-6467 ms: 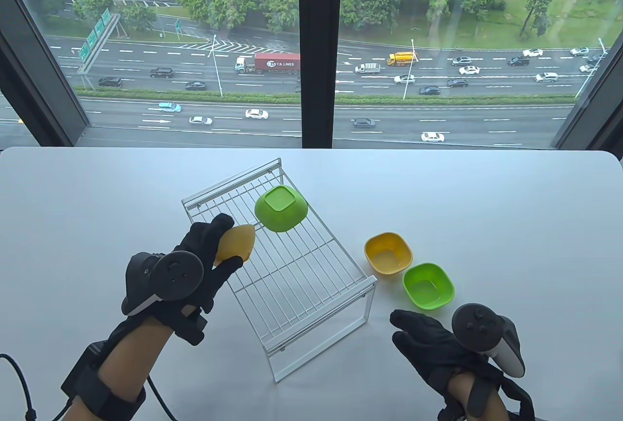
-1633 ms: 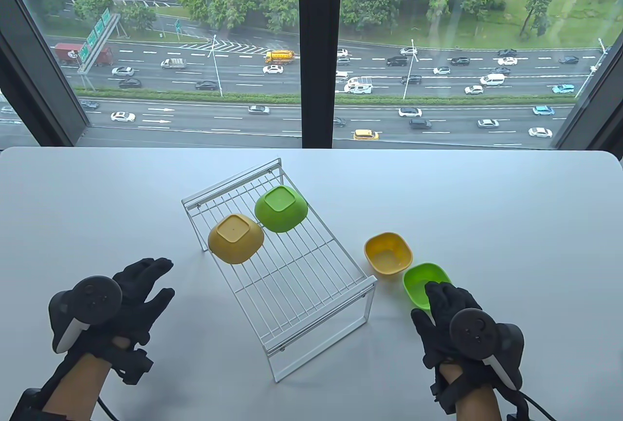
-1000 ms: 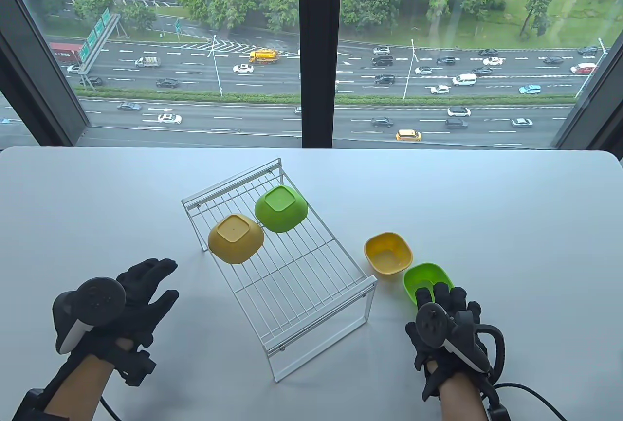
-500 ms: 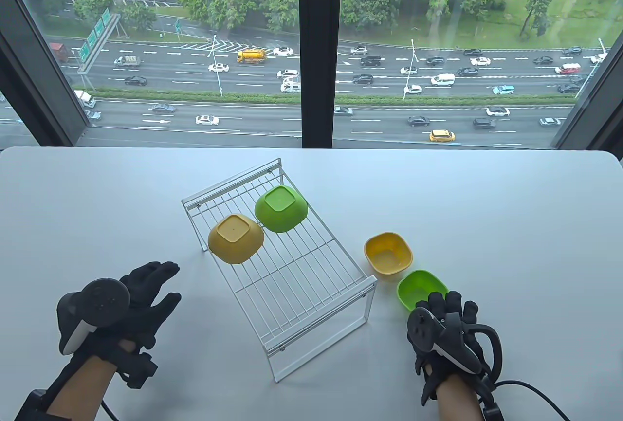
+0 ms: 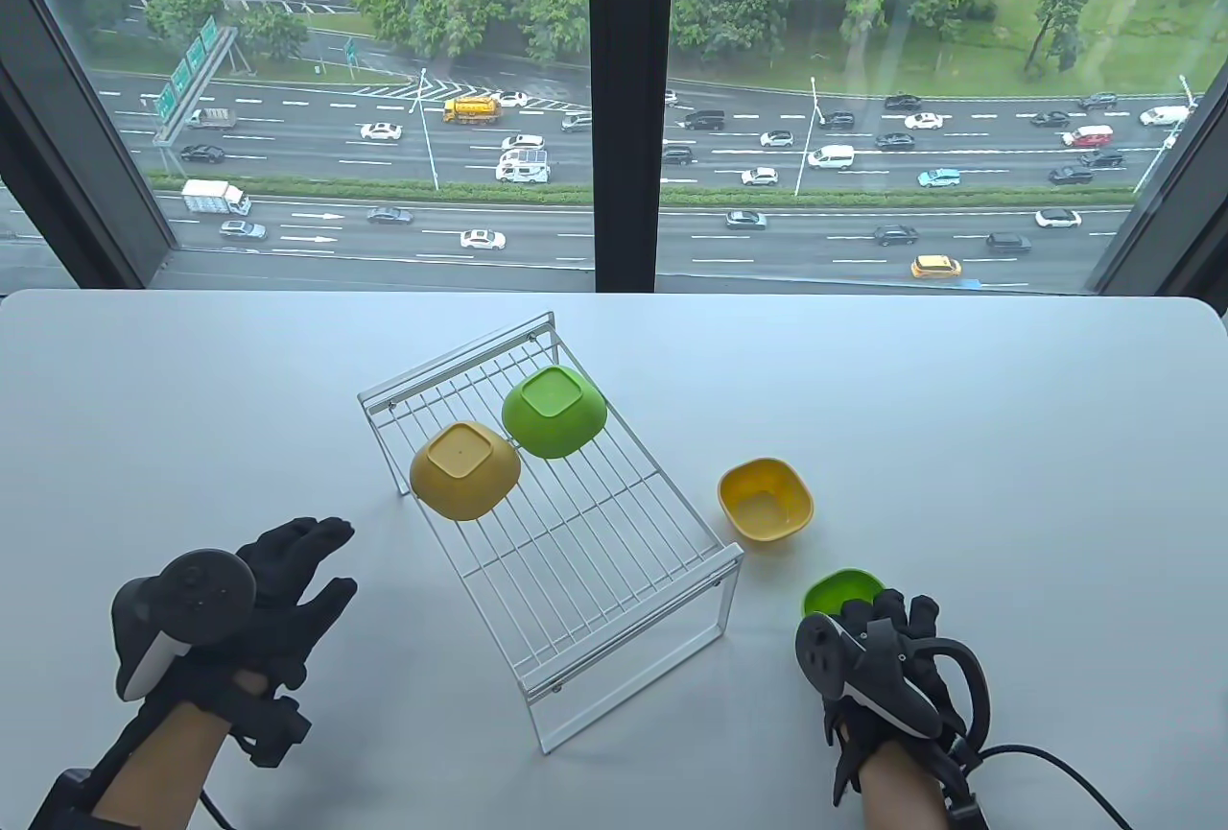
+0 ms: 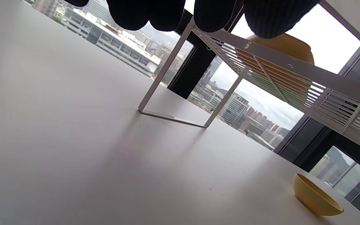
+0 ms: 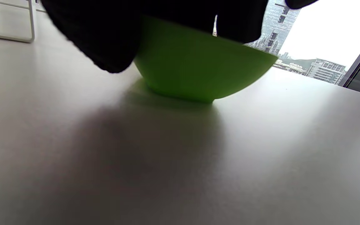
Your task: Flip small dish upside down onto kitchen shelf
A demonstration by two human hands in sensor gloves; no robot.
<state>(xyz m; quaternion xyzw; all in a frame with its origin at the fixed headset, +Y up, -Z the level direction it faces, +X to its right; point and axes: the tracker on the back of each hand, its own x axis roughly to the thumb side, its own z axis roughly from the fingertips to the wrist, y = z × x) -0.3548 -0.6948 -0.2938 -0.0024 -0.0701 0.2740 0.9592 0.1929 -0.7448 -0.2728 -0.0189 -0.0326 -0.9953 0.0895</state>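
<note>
Right hand (image 5: 878, 652) grips green dish (image 5: 842, 591) by its near rim, base apparently on counter (image 5: 1007, 446), ready for flipping onto wire shelf (image 5: 576, 542). Left hand (image 5: 254, 590) hovers open, empty.

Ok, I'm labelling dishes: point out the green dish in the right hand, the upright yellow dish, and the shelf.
green dish (image 5: 837, 592): table view, visible rim.
upright yellow dish (image 5: 765, 501): table view, inner bottom.
shelf (image 5: 585, 552): table view, bare wire top.
</note>
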